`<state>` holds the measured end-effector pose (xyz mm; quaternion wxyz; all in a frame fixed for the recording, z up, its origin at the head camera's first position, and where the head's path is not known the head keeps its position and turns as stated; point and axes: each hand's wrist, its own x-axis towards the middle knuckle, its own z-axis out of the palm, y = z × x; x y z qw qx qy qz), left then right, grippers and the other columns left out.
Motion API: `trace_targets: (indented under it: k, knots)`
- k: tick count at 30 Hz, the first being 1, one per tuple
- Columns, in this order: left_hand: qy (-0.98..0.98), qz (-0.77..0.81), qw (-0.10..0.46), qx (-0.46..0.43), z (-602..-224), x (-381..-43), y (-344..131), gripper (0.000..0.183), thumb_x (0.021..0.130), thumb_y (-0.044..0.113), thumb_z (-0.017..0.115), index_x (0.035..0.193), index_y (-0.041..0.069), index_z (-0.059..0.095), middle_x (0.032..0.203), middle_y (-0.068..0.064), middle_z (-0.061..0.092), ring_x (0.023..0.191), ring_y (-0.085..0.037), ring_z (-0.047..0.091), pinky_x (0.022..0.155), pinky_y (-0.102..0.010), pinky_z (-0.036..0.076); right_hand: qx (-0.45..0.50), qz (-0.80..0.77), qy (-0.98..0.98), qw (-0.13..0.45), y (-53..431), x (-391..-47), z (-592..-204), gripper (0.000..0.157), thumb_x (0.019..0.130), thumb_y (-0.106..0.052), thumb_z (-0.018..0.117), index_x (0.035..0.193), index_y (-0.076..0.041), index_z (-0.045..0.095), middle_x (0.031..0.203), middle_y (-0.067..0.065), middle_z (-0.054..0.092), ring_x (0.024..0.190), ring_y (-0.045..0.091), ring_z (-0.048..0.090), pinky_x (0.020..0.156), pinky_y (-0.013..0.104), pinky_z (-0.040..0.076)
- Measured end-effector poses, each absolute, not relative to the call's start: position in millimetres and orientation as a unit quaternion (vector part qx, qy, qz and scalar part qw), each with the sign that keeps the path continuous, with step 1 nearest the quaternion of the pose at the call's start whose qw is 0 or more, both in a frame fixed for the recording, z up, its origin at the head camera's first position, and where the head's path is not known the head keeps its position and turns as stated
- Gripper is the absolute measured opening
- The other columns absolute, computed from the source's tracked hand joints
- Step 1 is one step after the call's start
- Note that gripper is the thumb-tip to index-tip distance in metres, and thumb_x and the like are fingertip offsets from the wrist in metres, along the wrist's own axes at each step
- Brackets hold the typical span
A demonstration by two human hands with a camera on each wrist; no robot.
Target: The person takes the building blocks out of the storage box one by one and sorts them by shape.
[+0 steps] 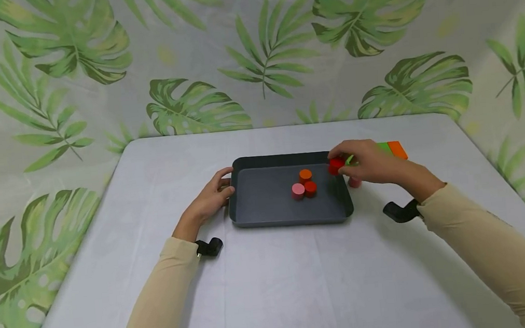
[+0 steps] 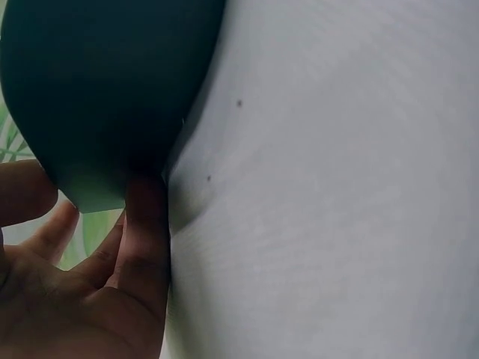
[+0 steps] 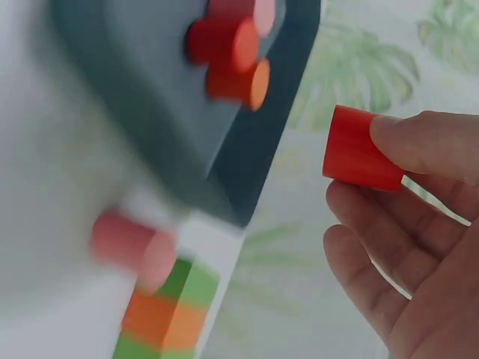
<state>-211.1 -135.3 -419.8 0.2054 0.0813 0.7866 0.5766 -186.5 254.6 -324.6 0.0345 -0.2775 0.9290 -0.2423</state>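
Observation:
A dark grey rectangular tray (image 1: 267, 215) lies on the table. My left hand (image 1: 210, 197) holds its left end, with the fingers (image 2: 146, 224) against the outer wall in the left wrist view. Over the tray's right rim, my right hand (image 1: 367, 162) pinches a red cylindrical block (image 3: 363, 148) between thumb and fingers. Inside the tray, an orange cylinder (image 1: 305, 176), a pink cylinder (image 1: 298, 191) and another red cylinder (image 1: 310, 189) stand close together. Just outside the right end is a second pink cylinder (image 3: 135, 249), partly hidden by my right hand in the head view.
Beyond my right hand, a row of green (image 1: 384, 147) and orange blocks (image 1: 397, 150) lies on the table, partly covered by the hand. A white cloth covers the table (image 1: 273, 288). Behind it hangs a leaf-patterned sheet (image 1: 280, 42).

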Motion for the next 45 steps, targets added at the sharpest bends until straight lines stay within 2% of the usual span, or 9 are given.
trace_targets:
  k: [6,12,16,20,28,45]
  knots:
    - [0.785,0.579,0.206,0.081,-418.8,-211.7,-136.0,0.06,0.105,0.011,0.042,0.159,0.023,0.018,0.161,-0.02,0.027,0.143,-0.037,0.039,0.107,-0.051,0.043,-0.238,-0.214,0.947,0.0,302.5,-173.1,-325.6,0.031,0.088,-0.003,0.07,0.119,-0.001,0.065,0.11,0.014,0.07,0.098,0.028,0.066,0.083,0.046,0.057]
    - [0.784,0.579,0.209,0.079,-419.2,-211.9,-136.2,0.06,0.105,0.012,0.042,0.159,0.023,0.018,0.161,-0.02,0.026,0.142,-0.038,0.04,0.106,-0.051,0.044,-0.224,-0.206,0.952,-0.015,326.4,-169.5,-330.7,0.032,0.087,-0.001,0.071,0.118,0.0,0.065,0.107,0.017,0.07,0.095,0.029,0.066,0.083,0.05,0.057]
    - [0.783,0.58,0.21,0.075,-419.9,-211.9,-135.2,0.06,0.105,0.012,0.043,0.159,0.024,0.018,0.161,-0.02,0.026,0.143,-0.037,0.039,0.108,-0.053,0.042,-0.225,-0.205,0.952,-0.024,332.6,-172.6,-339.7,0.032,0.085,0.0,0.073,0.117,-0.001,0.066,0.105,0.015,0.071,0.093,0.027,0.066,0.08,0.044,0.058]
    - [0.786,0.576,0.21,0.077,-420.6,-211.5,-134.5,0.06,0.105,0.011,0.042,0.159,0.024,0.018,0.161,-0.02,0.026,0.145,-0.037,0.037,0.11,-0.054,0.041,-0.206,-0.205,0.957,-0.007,335.7,-177.3,-351.6,0.033,0.085,0.0,0.072,0.117,-0.001,0.066,0.103,0.016,0.071,0.093,0.028,0.066,0.077,0.039,0.057]
    - [0.784,0.578,0.21,0.078,-419.5,-211.6,-135.1,0.061,0.105,0.011,0.042,0.159,0.024,0.017,0.161,-0.02,0.026,0.145,-0.037,0.036,0.112,-0.055,0.039,-0.187,-0.214,0.958,0.026,341.3,-186.8,-376.7,0.032,0.087,0.002,0.067,0.12,0.002,0.064,0.113,0.02,0.067,0.099,0.036,0.066,0.087,0.053,0.056]
    - [0.781,0.583,0.21,0.073,-417.1,-211.0,-133.7,0.061,0.104,0.01,0.043,0.159,0.022,0.018,0.161,-0.021,0.026,0.145,-0.037,0.037,0.11,-0.055,0.041,-0.162,-0.234,0.957,0.061,336.4,-189.7,-388.0,0.034,0.089,0.003,0.063,0.123,0.005,0.063,0.118,0.023,0.065,0.104,0.037,0.063,0.091,0.054,0.055]
